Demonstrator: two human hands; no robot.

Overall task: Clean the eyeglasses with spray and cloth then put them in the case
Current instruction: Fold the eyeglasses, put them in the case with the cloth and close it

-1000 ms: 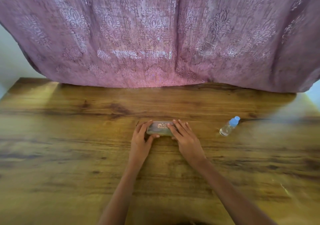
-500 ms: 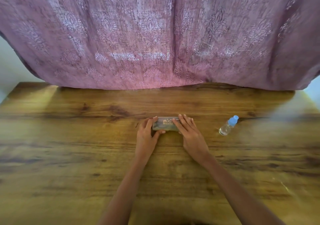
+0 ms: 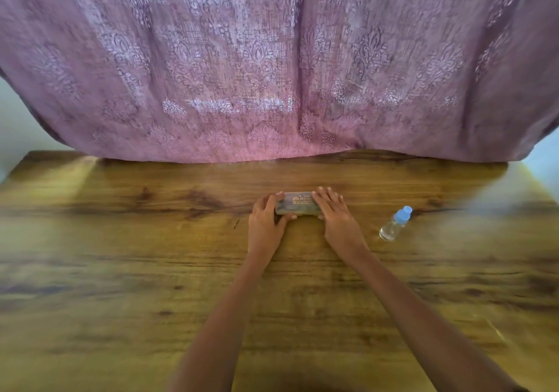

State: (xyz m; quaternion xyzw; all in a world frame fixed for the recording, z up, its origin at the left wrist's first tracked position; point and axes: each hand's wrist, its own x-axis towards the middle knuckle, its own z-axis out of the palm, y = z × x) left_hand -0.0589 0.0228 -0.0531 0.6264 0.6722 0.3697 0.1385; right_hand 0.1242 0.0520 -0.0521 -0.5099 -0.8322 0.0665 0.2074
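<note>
Eyeglass case [image 3: 298, 207]: small, oblong, greyish-brown, closed lid up. Orange printed lettering on the top face, partly covered by fingers; only a few letters are legible. It lies flat on the wooden table [image 3: 121, 270], long axis running left to right, directly between the two hands. Contents not visible with the lid shut.

Left hand [image 3: 266, 225]: curled around the left end of the case, fingers over the far top edge, thumb against the near side. In contact with the case; it looks like a light hold rather than a tight clamp.

Right hand [image 3: 337, 214]: flatter, fingers spread and extended, fingertips resting on the right part of the lid. The thumb seems to sit at the near right corner. Whether this hand grips or only presses down, I cannot tell.

Spray bottle [image 3: 394, 223]: small, clear, with a pale blue cap, standing on the table to the right of the right hand, near it but not touching. It leans in the picture, cap away from the person. Clear liquid appears to sit in the lower part; level uncertain.

Beyond both hands, a mauve patterned curtain [image 3: 272, 65] hangs down to the table's far edge. Both forearms are bare and reach forward over the table top.
</note>
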